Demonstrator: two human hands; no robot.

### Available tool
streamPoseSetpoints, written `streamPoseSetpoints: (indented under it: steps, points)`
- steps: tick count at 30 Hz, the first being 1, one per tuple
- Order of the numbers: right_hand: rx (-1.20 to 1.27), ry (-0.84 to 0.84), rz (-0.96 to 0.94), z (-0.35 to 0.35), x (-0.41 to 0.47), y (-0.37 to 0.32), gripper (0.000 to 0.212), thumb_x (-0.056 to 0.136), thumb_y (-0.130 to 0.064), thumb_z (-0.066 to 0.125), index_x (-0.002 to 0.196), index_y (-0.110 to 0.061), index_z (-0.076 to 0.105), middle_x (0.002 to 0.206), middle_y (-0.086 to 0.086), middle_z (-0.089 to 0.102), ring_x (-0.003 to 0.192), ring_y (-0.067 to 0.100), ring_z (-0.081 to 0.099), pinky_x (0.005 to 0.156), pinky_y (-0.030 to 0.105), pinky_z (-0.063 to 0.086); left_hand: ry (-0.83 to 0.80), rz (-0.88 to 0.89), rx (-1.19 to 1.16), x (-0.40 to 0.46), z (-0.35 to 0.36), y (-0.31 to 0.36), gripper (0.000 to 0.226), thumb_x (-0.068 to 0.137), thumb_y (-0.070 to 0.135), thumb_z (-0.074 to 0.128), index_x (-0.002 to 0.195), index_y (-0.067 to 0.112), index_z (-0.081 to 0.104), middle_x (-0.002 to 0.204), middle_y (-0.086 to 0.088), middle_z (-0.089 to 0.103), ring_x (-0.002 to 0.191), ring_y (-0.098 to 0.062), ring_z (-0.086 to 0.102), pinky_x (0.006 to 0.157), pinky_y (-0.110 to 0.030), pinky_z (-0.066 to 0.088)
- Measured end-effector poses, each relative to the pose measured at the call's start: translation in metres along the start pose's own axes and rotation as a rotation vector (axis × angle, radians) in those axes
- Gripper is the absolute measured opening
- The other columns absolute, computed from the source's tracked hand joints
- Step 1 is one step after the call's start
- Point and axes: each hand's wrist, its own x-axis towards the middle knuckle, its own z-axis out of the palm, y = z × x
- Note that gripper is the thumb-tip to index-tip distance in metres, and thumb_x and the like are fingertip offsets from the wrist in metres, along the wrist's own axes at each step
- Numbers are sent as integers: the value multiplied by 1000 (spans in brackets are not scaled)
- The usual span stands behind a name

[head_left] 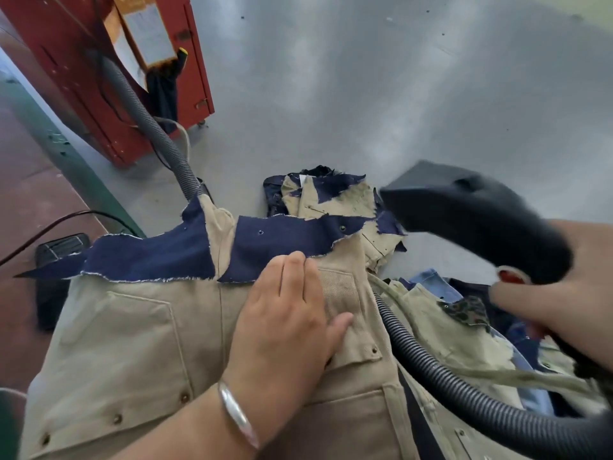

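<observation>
A beige garment (132, 343) with riveted pockets and frayed navy patches (159, 254) lies spread in front of me. My left hand (288, 320), a silver bangle on its wrist, rests flat on the beige cloth beside a pocket, its fingertips at the edge of a navy patch. My right hand (564, 293) grips the handle of a black steam head (464, 214), held in the air above the garment's right side and blurred by motion. A ribbed grey hose (441, 376) runs from the steam head down across the cloth.
A second beige and navy garment (335, 200) lies on the grey floor (365, 94) beyond. More clothes, some blue denim (434, 283), are piled at right. A red cabinet (109, 78) stands at back left with another grey hose (149, 127), a black cable and a black pedal (59, 247).
</observation>
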Motion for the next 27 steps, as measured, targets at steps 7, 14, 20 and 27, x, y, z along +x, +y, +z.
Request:
streamPoseSetpoints:
  steps: [7, 14, 20, 27]
  points:
    - [-125, -268, -1, 62, 40, -47, 15, 72, -27, 70, 78, -26, 57, 53, -5, 59, 42, 10, 60, 42, 19, 37, -122, -15, 99, 0, -7, -1, 74, 80, 55, 54, 114, -11, 61, 110, -25, 62, 102, -37, 60, 92, -42, 51]
    - [-18, -221, 248, 51, 66, 22, 10, 71, -11, 72, 75, -10, 63, 44, 8, 63, 36, 22, 59, 46, 30, 51, -104, -30, 109, -2, -6, -3, 74, 82, 54, 50, 116, -10, 60, 111, -24, 61, 103, -36, 59, 90, -43, 51]
    - [149, -13, 22, 11, 48, 1, 36, 43, -43, 64, 79, -36, 64, 44, 5, 63, 35, 22, 62, 42, 37, 54, -58, -53, 70, -3, 0, 0, 72, 87, 51, 39, 119, -10, 59, 113, -24, 60, 106, -38, 58, 89, -46, 51]
    - [21, -366, -67, 66, 63, -39, 14, 72, -11, 71, 80, -16, 60, 44, 0, 56, 35, 17, 57, 41, 25, 46, -63, -55, 91, -3, -2, -2, 71, 82, 54, 56, 114, -10, 61, 111, -25, 61, 103, -38, 59, 89, -44, 51]
